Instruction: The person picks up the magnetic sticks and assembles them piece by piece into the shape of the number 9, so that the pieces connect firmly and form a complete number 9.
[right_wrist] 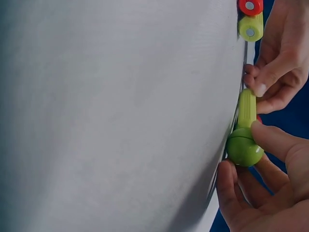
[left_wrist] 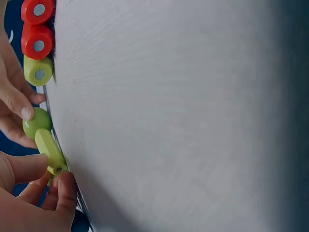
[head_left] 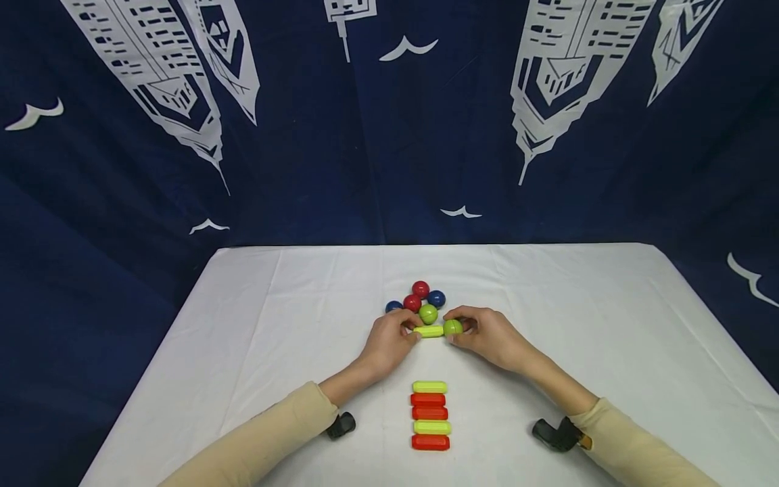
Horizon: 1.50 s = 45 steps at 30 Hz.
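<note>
My left hand (head_left: 389, 339) pinches the outer end of a yellow-green rod (head_left: 429, 331) between thumb and fingers. In my right hand (head_left: 491, 336) a green ball (head_left: 452, 327) is held by thumb and fingertips. Rod and ball touch end to end, low over the white table, as the right wrist view shows with the ball (right_wrist: 245, 147) against the rod (right_wrist: 247, 107). Just behind the rod lies another green ball (head_left: 429, 314), with red balls (head_left: 412, 302) and blue balls (head_left: 436, 299) clustered beyond it. The left fingers partly hide one blue ball (head_left: 393, 306).
Nearer the front, several red rods (head_left: 429, 413) and yellow-green rods (head_left: 431, 427) lie side by side in a column between the forearms. Pale round discs show on their ends in the left wrist view. A dark blue curtain (head_left: 377, 149) hangs behind the white tabletop (head_left: 292, 291).
</note>
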### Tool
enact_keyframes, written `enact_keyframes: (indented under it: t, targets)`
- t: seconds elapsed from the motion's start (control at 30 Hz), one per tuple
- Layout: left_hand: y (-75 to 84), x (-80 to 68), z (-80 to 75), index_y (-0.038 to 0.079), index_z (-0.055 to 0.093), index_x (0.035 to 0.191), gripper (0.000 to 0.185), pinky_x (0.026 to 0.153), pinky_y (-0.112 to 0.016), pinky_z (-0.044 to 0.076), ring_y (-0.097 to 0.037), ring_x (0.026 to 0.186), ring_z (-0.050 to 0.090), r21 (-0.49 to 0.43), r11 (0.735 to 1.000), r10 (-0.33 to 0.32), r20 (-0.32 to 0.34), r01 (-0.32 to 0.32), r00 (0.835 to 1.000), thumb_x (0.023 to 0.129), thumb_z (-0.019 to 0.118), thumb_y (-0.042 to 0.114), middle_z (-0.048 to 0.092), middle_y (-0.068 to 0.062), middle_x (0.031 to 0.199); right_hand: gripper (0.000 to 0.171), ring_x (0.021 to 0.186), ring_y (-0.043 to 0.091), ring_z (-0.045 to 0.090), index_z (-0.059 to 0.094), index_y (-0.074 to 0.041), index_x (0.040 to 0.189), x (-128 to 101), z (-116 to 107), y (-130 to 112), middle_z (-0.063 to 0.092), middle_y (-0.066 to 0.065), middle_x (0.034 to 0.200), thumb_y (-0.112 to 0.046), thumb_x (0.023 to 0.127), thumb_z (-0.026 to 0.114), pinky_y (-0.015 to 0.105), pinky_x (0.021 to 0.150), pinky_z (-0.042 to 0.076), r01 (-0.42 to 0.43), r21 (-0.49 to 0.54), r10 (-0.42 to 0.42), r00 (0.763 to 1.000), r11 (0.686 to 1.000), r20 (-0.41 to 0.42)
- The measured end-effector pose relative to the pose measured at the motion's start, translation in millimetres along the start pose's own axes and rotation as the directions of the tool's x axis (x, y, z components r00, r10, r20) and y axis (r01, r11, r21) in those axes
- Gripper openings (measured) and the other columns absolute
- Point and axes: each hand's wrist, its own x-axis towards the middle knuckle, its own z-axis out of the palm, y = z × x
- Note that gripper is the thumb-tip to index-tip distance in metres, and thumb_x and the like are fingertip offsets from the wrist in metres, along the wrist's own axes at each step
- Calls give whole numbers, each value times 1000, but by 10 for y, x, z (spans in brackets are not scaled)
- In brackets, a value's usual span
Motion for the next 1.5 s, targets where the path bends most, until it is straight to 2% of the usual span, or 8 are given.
enact_keyframes:
  t: [0.2, 0.33, 0.5, 0.73, 0.93, 1.23, 1.4, 1.5]
  targets:
    - [-25, 6, -87, 5, 71, 96, 13, 66, -25, 46, -15, 75, 53, -45, 999, 6, -101, -11, 995, 87, 69, -4, 60, -1, 86, 29, 87, 18, 57, 70, -11, 113, -6, -2, 36, 65, -2, 95, -10, 84, 77, 31, 76, 50, -3, 22, 4, 1000, 1000, -7]
    - [-45, 56, -176, 6, 70, 104, 19, 77, -32, 44, -21, 90, 50, 14, 1000, -9, -145, 11, 989, 86, 72, -2, 57, -6, 101, 29, 87, 18, 56, 70, -11, 113, -5, -5, 64, 64, -2, 95, -11, 85, 77, 32, 77, 50, -15, 34, 15, 1000, 999, -11]
    - [-114, 98, -242, 6, 68, 116, 30, 90, -38, 43, -24, 104, 50, 59, 997, -53, -95, 58, 994, 86, 72, 0, 58, -9, 116, 29, 86, 18, 55, 70, -12, 114, 3, 1, 90, 63, -3, 94, -14, 86, 77, 32, 77, 49, -22, 44, 22, 1000, 999, -7]
    - [-146, 79, -246, 8, 68, 117, 31, 76, -32, 47, -18, 88, 56, 3, 998, -70, -29, 70, 997, 87, 72, 2, 62, -4, 103, 30, 86, 19, 55, 69, -12, 116, 31, -4, 96, 62, -2, 92, -14, 87, 76, 35, 77, 47, -37, 63, 38, 999, 997, -10]
    - [-152, 43, -239, 8, 69, 115, 29, 73, -30, 47, -16, 83, 55, -39, 998, -53, -6, 52, 999, 86, 74, 4, 63, -3, 100, 30, 85, 20, 54, 69, -11, 116, 61, -10, 100, 61, 0, 91, -15, 87, 76, 34, 75, 47, -35, 62, 36, 999, 997, -19]
    - [-127, 7, -220, 7, 67, 114, 29, 71, -29, 46, -17, 83, 56, -42, 998, -44, -8, 44, 999, 86, 74, 4, 63, -5, 101, 30, 84, 19, 54, 69, -11, 116, 76, -7, 98, 61, -1, 90, -14, 87, 76, 32, 74, 47, -26, 55, 27, 1000, 998, -12]
    - [-69, -99, -198, 8, 67, 109, 29, 74, -30, 44, -22, 88, 55, -33, 999, -11, -68, 8, 998, 83, 77, 1, 58, -7, 100, 30, 84, 19, 54, 69, -12, 117, 75, 0, 86, 61, -1, 90, -14, 87, 75, 33, 74, 47, -37, 54, 37, 999, 998, -3]
    - [-12, -197, -174, 8, 67, 104, 24, 74, -30, 43, -22, 87, 53, -41, 999, 24, -69, -26, 997, 83, 77, 2, 57, -8, 98, 31, 85, 19, 54, 69, -12, 117, 71, -1, 87, 61, -1, 91, -14, 87, 75, 34, 75, 46, -42, 56, 42, 999, 998, -1]
